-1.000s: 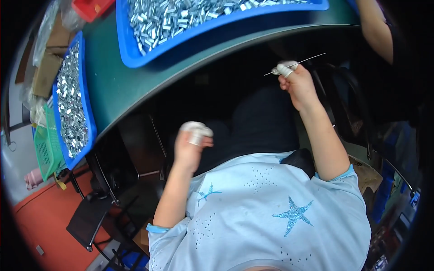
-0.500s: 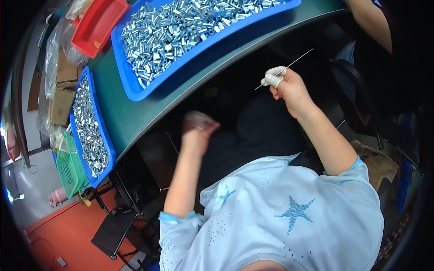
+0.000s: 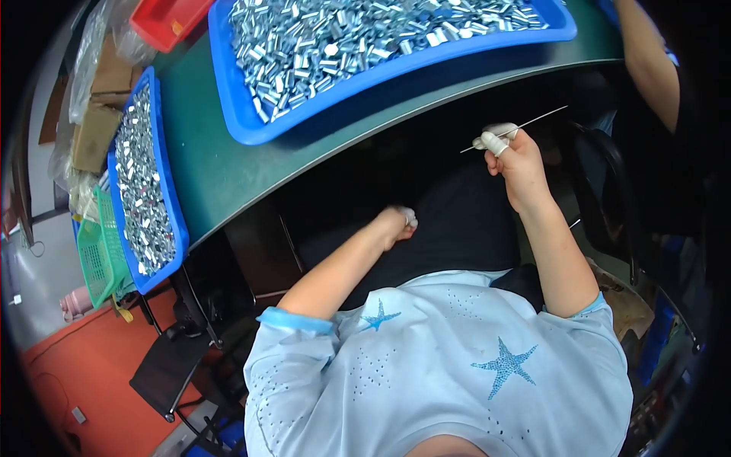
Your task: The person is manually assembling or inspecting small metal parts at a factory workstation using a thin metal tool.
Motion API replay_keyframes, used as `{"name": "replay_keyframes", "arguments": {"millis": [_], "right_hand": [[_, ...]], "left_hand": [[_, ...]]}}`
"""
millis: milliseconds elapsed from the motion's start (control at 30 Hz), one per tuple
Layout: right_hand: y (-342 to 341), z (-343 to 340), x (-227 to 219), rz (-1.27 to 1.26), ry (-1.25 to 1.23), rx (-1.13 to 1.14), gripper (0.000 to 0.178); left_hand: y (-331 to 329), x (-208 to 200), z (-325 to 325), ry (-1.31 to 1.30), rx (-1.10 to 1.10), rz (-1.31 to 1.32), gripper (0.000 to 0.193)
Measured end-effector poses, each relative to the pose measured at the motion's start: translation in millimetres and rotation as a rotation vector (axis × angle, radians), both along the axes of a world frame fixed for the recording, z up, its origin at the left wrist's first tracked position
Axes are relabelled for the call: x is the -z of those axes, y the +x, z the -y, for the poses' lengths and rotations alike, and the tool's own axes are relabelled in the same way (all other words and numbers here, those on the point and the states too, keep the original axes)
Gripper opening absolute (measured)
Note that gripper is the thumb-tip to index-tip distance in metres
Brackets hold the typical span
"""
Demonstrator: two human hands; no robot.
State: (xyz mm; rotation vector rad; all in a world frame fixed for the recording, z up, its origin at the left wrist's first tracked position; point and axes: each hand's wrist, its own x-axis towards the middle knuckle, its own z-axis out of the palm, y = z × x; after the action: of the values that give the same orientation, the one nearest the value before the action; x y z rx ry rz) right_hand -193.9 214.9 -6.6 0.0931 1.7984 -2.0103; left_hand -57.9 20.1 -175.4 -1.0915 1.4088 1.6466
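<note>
In my right grip (image 3: 514, 156) I am pinching a thin metal rod (image 3: 544, 117) between the thumb and the fingertips, which wear white covers (image 3: 495, 145). The rod lies aslant: its short end points to the near left, its longer end to the far right, and it is in the air, just off the near edge of the green bench (image 3: 202, 145). My left grip (image 3: 397, 223) is above my dark trousers (image 3: 457, 236), with the fingers curled inward and white wrapping on them; I cannot tell whether something is inside it. On the bench, at the far side, stands a large blue tray (image 3: 247, 126) with many short silvery metal sleeves (image 3: 327, 65). On the left is a narrower-looking blue tray (image 3: 172, 209), filled with small shiny metal pieces (image 3: 141, 183). Beside this one, further left, there is a green perforated basket (image 3: 93, 255), and cardboard boxes (image 3: 97, 137) are behind it. A red tray (image 3: 164, 23) stands at the far left. At the far right I see another person's bare arm (image 3: 651, 68).
</note>
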Motion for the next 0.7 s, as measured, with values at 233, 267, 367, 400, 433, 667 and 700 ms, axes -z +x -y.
{"name": "replay_keyframes", "arguments": {"millis": [233,267,367,400,433,667,700], "right_hand": [[1,-5,0,-0.132,0.031,-0.033,0.011],[3,-4,-1,-0.139,0.037,-0.01,0.011],[8,-5,0,-0.128,0.061,-0.007,0.011],[8,-6,0,-0.139,0.053,-0.025,0.011],[8,-5,2,-0.141,0.056,-0.04,0.011],[12,-1,2,-0.176,0.086,-0.093,0.011],[11,-5,4,-0.183,0.097,-0.068,0.011]], "left_hand": [[-26,-7,43,-0.086,0.191,-0.413,0.011],[-39,16,70,-0.257,-0.01,-0.52,0.011],[-54,9,104,-0.233,-0.56,-0.655,0.013],[-54,-4,106,-0.013,-0.888,-0.666,0.014],[-45,7,98,-0.362,-0.183,-0.939,0.013],[-10,19,4,0.125,-0.065,-0.124,0.016],[-19,28,17,0.238,-0.074,-0.217,0.013]]}}
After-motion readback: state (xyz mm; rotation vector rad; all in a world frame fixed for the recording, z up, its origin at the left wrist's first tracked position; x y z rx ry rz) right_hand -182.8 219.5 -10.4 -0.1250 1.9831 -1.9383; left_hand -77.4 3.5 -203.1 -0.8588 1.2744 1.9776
